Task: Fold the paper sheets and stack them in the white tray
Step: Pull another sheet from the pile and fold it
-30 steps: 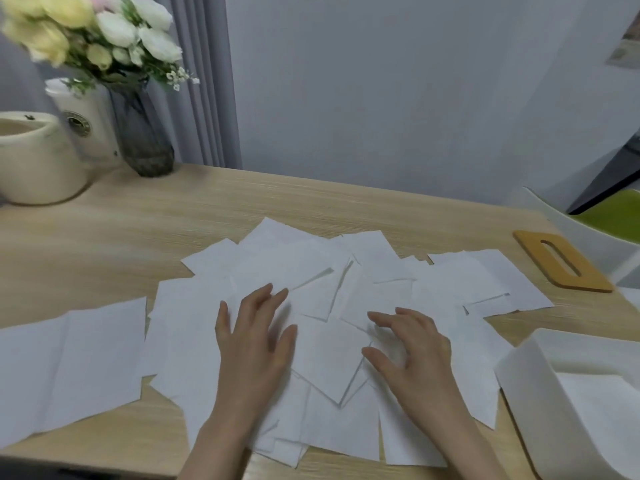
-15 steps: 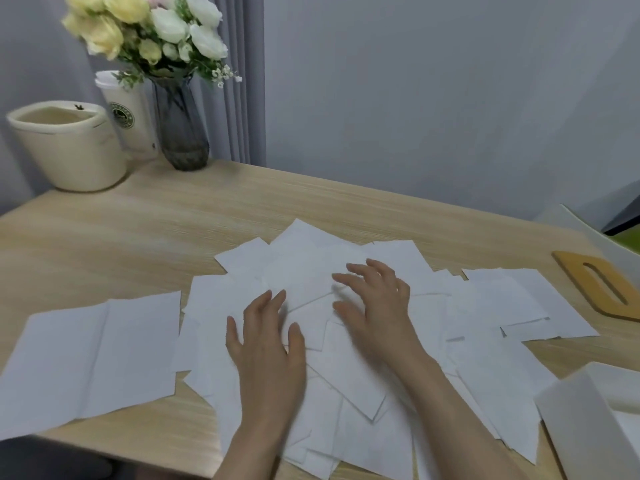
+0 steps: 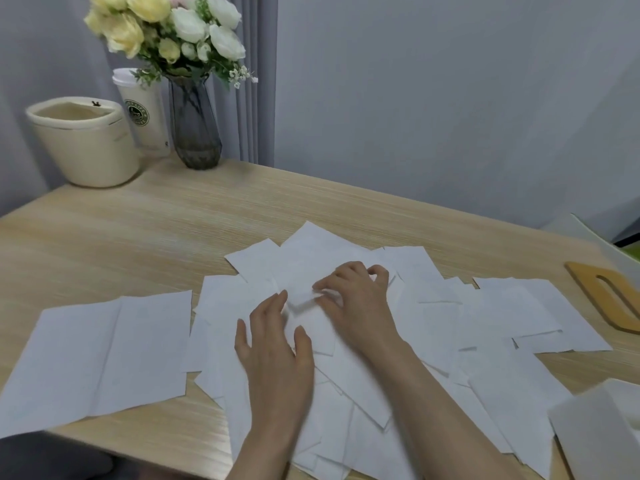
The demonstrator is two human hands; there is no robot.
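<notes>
right hand (image 3: 353,299) curls onto a top sheet (image 3: 304,296) mid-pile, just ahead of the flat, spread left hand (image 3: 277,344); white tray (image 3: 595,431) lies well right, nearer the right hand.

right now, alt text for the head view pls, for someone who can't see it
Two bare hands work on a heap of white paper sheets on a wooden table: the left hand lies flat on the heap while the right hand curls its fingers round a sheet's edge. A white tray sits at the near right, a vase of flowers at the far left.
</notes>
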